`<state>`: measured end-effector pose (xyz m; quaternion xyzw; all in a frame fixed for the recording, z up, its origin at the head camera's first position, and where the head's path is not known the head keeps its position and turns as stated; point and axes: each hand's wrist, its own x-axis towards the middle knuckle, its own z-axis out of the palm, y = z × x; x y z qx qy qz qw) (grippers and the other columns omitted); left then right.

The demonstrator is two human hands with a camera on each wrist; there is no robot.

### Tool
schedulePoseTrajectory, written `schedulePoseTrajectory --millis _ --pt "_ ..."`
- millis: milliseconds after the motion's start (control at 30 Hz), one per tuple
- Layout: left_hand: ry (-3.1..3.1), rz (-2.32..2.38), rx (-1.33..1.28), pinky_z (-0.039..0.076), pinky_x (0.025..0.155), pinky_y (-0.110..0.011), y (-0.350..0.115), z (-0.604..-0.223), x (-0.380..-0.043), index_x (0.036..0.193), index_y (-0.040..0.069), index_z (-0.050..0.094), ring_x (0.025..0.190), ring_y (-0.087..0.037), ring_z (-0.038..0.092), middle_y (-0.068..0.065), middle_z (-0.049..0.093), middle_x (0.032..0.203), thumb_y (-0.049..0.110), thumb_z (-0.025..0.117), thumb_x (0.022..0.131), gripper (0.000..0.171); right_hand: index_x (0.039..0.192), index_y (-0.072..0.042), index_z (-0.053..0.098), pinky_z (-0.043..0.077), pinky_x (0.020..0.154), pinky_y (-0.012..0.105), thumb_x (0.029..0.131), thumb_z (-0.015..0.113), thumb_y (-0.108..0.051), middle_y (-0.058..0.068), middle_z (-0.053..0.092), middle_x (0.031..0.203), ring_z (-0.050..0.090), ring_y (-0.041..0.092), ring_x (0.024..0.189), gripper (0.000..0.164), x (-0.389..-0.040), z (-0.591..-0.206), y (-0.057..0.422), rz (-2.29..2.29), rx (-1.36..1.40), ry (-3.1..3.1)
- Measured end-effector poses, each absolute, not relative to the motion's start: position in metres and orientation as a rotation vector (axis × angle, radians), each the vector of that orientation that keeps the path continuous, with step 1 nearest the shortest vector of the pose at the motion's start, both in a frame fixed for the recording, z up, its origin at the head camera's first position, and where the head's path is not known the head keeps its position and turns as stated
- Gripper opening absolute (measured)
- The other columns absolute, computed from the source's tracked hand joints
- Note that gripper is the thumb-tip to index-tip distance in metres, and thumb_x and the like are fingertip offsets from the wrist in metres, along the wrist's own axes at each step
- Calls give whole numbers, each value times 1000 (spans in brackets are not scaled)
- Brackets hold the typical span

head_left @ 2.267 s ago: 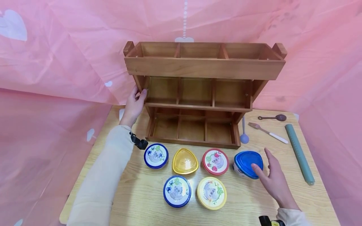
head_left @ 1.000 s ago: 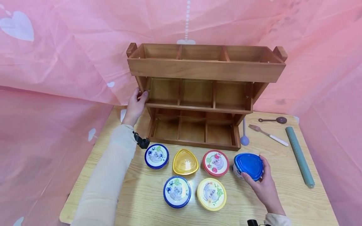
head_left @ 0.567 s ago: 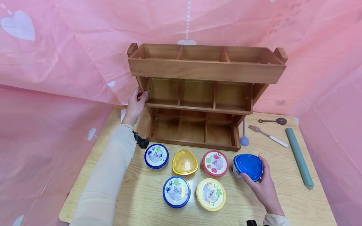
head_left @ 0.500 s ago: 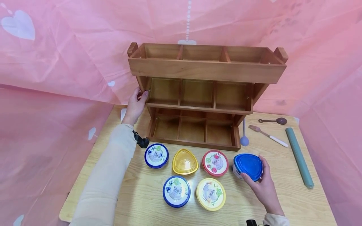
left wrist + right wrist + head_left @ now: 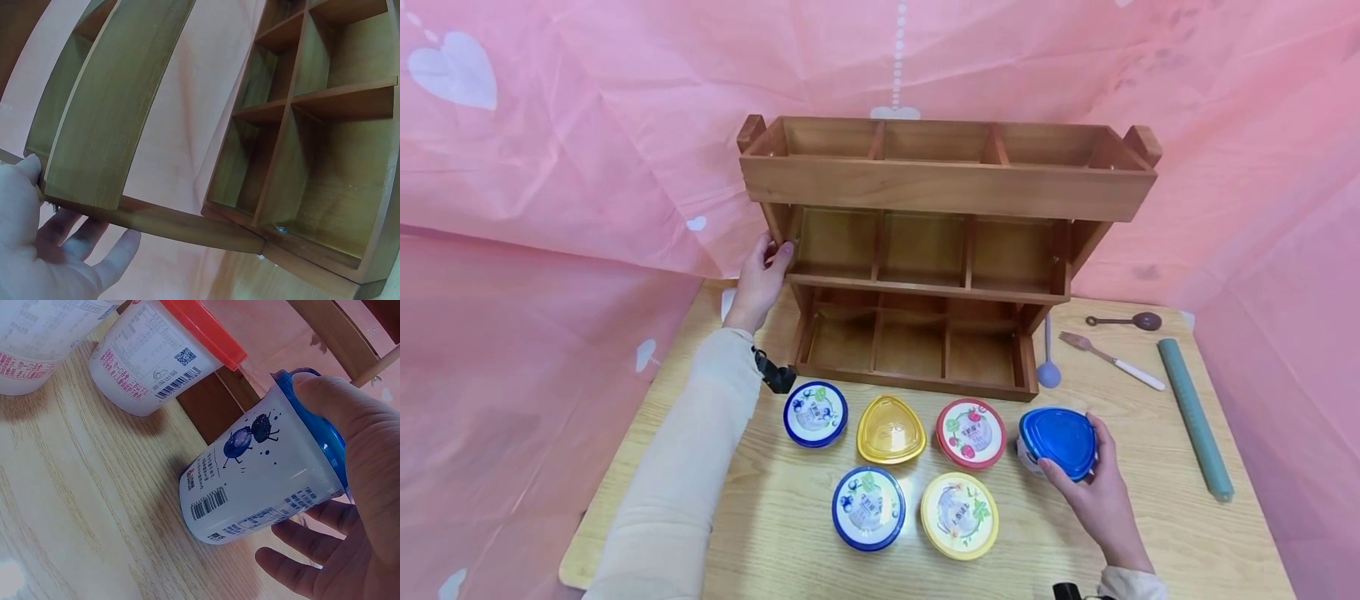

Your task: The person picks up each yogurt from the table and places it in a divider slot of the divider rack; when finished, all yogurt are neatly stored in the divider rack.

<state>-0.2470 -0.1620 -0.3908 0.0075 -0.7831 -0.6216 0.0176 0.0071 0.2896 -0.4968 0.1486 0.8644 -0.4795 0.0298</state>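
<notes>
Pink cloth (image 5: 1015, 62) printed with white hearts is hung behind and beside a pale wooden surface (image 5: 760, 533). At the right, a blue-lidded cup (image 5: 1058, 442) is held by the right hand (image 5: 1097, 492), its thumb and fingers curled around the lid's rim; by the wrist view, the cup's base is set at the surface. At the left, the side of a three-tier wooden rack (image 5: 947, 187) is gripped by the left hand (image 5: 762, 279) beside the middle tier, with thumb and fingers closed around the wood. Each tier is divided into compartments. In front of the rack, in line with the held cup, are placed, from left to right, a round blue-rimmed tub (image 5: 816, 414), a yellow three-cornered tub (image 5: 891, 429) and a round red-rimmed tub (image 5: 972, 432). Nearer the viewer, a second blue-rimmed tub (image 5: 868, 508) and a yellow-rimmed tub (image 5: 959, 516) are set side by side. Right of the rack are laid a lilac spoon (image 5: 1048, 374), a white-handled fork (image 5: 1112, 361), a brown spoon (image 5: 1146, 321) and a green roll (image 5: 1195, 419).
</notes>
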Motion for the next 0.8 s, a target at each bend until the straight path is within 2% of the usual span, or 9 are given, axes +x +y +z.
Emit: schedulePoseTrajectory --millis 267,567,633,800 --pt "-2472 -1948 36 34 116 -50 -158 -367 -235 149 7 36 140 -37 40 -23 41 151 23 44 106 47 158 -19 -1 39 98 66 90 73 -27 33 12 158 33 64 129 101 6 -498 289 -1479 450 2676" --pt "-2485 -1896 30 37 115 -49 -164 -390 -245 148 17 39 139 -32 42 -16 43 150 37 46 104 49 159 -16 4 42 97 65 89 74 -29 36 20 155 39 61 126 100 10 -487 286 -1391 497 2735" --pt "-2482 -1890 22 37 114 -50 -165 -392 -245 148 18 39 139 -33 42 -17 44 150 38 46 104 49 159 -17 6 45 97 61 89 74 -28 34 22 155 41 58 126 99 9 -479 285 -1391 499 2759" --pt "-2479 -1863 16 39 114 -48 -165 -394 -247 148 17 40 137 -32 44 -16 45 149 38 46 104 48 159 -20 5 42 99 65 90 74 -27 30 23 156 39 55 128 98 -2 -456 285 -1460 480 2781"
